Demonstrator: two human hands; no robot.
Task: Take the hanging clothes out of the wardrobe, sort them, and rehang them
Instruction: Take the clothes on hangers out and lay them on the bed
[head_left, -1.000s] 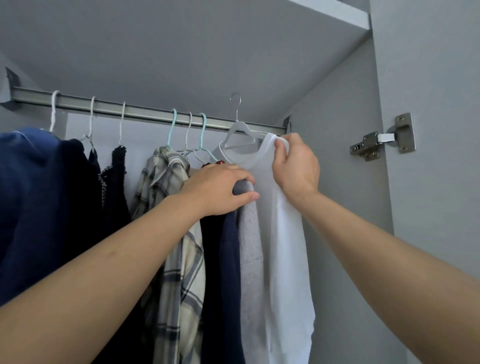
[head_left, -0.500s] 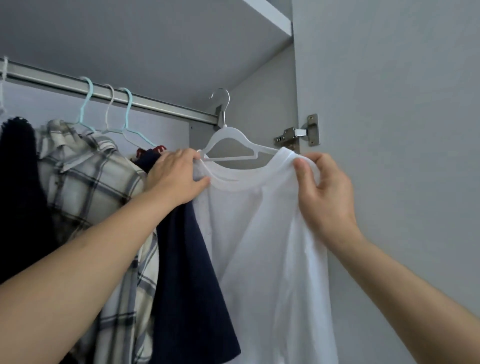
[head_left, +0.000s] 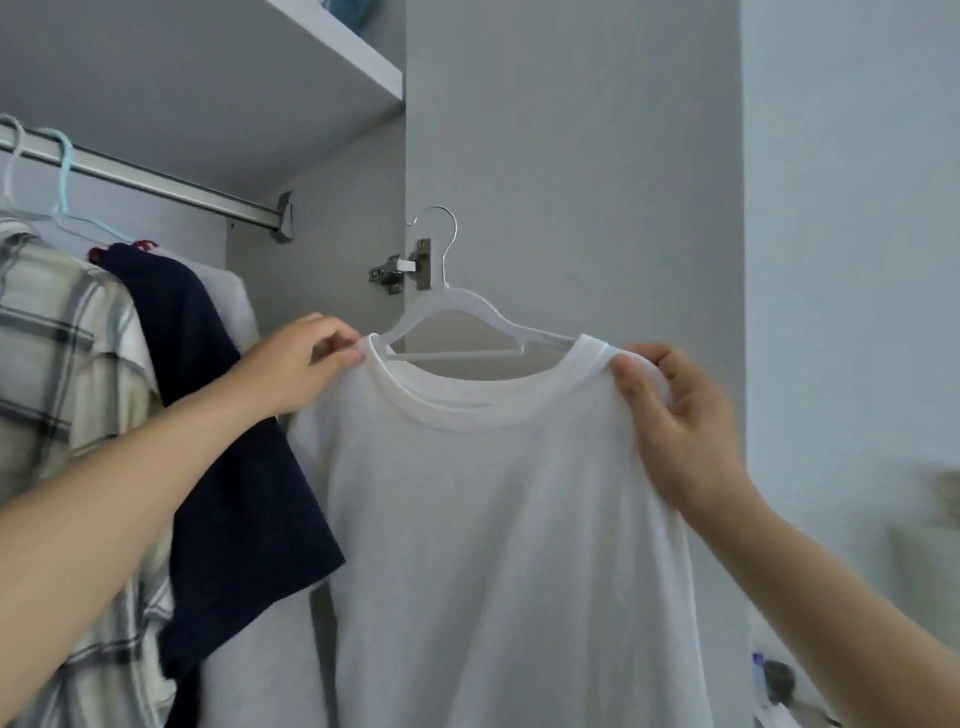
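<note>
White cotton is what we are holding up at this moment: a thin white crew-neck T-shirt (head_left: 498, 519) on a white plastic hanger with a metal hook (head_left: 457, 322), clear of the silver wardrobe rail (head_left: 171, 189) and hanging in front of the grey wardrobe side panel (head_left: 571, 156), to the right of the clothes that are hanging on the rail. Our left hand (head_left: 301, 369) is pinching the left shoulder of the shirt at the collar edge, thumb and fingertips closed on the cloth, and our right hand (head_left: 670, 415) is gripping the right shoulder, fingers curled over the top and thumb pressing in front. We are keeping the hanger's long axis running left to right between the two hands, tilting slightly down toward the right, with its hook pointing up and free of any support. Both hands are about equally close to the shirt, one at each end. To the left, a navy blue garment (head_left: 223, 441), a pale grey garment (head_left: 228, 301) and a cream plaid shirt (head_left: 67, 364) are hanging from the rail. In our judgement, the coming move turns on carrying this shirt away from the wardrobe, toward us.
</note>
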